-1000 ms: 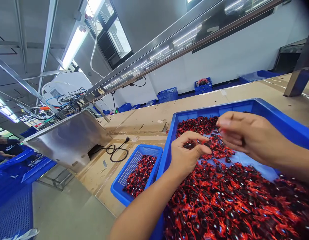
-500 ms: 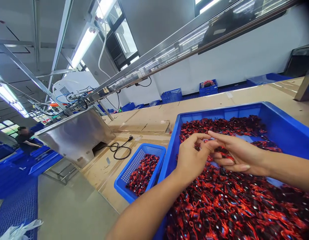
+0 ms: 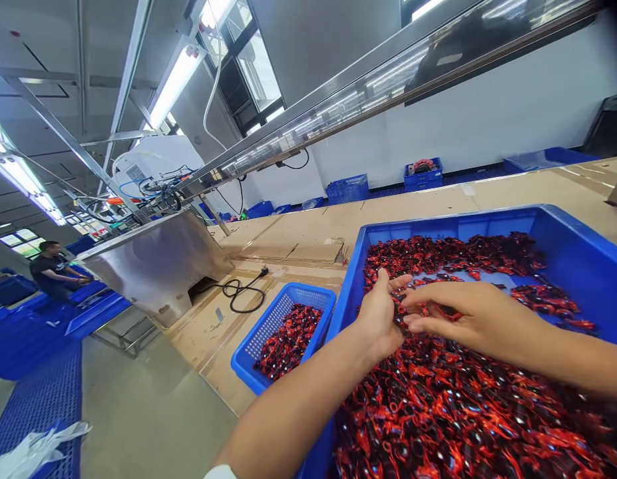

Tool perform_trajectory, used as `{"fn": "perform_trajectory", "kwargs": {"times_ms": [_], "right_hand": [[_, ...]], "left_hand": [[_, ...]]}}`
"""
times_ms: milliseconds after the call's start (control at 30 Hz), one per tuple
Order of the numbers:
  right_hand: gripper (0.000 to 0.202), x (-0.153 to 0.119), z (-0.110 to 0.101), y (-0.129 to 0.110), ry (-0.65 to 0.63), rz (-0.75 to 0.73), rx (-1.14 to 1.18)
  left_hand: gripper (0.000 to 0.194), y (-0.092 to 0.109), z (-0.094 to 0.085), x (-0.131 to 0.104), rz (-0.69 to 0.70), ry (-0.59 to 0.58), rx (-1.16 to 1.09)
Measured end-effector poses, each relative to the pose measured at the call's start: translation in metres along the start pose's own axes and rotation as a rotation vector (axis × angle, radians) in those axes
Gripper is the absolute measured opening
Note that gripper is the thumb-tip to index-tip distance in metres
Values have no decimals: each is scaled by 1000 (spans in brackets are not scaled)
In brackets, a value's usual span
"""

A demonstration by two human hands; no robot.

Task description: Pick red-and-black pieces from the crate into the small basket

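Note:
My left hand (image 3: 381,309) is over the left part of a large blue tub (image 3: 578,246), palm turned to the right, its fingers apart. Close beside it, my right hand (image 3: 468,309) points left with bent fingers, the thumb apart from the others. Red and black colour shows in the gap of the right hand; I cannot tell whether a piece lies in it or only the heap behind. Many small glossy red-and-black plastic pieces (image 3: 438,412) fill the tub below both hands, with some bare blue bottom showing farther back.
Left of the tub stands a smaller blue perforated basket (image 3: 243,352) holding similar pieces. A black cable with a plug (image 3: 245,293) lies on the cardboard-covered table (image 3: 308,233). A metal rail (image 3: 338,113) crosses above. At far left a person (image 3: 53,269) sits among blue bins.
My hands have drawn slightly apart and the right one has turned its back upward. The left hand's fingers have opened from a bent, closed-in pose. The camera view has shifted slightly.

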State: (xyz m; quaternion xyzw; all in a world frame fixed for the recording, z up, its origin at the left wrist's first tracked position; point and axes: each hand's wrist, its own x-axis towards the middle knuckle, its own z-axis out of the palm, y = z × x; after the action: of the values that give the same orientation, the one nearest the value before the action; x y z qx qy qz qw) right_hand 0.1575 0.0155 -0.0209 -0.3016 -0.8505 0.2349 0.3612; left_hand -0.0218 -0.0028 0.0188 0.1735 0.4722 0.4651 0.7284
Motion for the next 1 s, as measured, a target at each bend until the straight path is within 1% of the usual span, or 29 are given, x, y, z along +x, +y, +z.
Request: {"fn": "perform_trajectory", "kwargs": {"times_ms": [67,133,200,267,333,467,567,633,667,733,833,867,933,1000], "right_hand": [[28,-5,2,1,20,-143,-157],[31,-8,4,2,31,-278,-263],[31,-9,4,2,47,-419,-356],[29,-8,3,0,73,-505,-424],[27,-8,2,-2,90,-529,-452],[33,-9,3,-1,67,-475,-457],[38,-9,4,4,102,-386,-488],[45,-9,4,7,117,-326,-490],[49,-8,4,8,102,-300,-477],[52,-7,3,9,21,-257,-428],[43,-4,0,8,-81,-204,-345],[37,-4,0,9,-84,-193,-325],[26,-3,-1,10,-50,-179,-299],[28,-2,-2,12,-24,-171,-283]], "left_hand": [[52,0,0,-1,-13,-30,-43],[54,2,0,-2,-19,-44,-91],[55,3,0,-1,-20,-45,-135],[56,4,-1,-1,-38,-56,-155],[56,5,0,0,-46,-62,-158],[61,4,1,0,-34,-34,-138],[60,3,2,-1,-9,11,-111],[58,3,2,-1,0,18,-96],[59,3,1,-1,-4,13,-88],[62,2,0,-1,-31,-14,-68],[67,0,-3,2,-64,-58,-66],[68,0,-3,3,-64,-67,-76],[67,-1,-4,4,-44,-81,-105],[68,-2,-4,3,-21,-93,-125]]}}
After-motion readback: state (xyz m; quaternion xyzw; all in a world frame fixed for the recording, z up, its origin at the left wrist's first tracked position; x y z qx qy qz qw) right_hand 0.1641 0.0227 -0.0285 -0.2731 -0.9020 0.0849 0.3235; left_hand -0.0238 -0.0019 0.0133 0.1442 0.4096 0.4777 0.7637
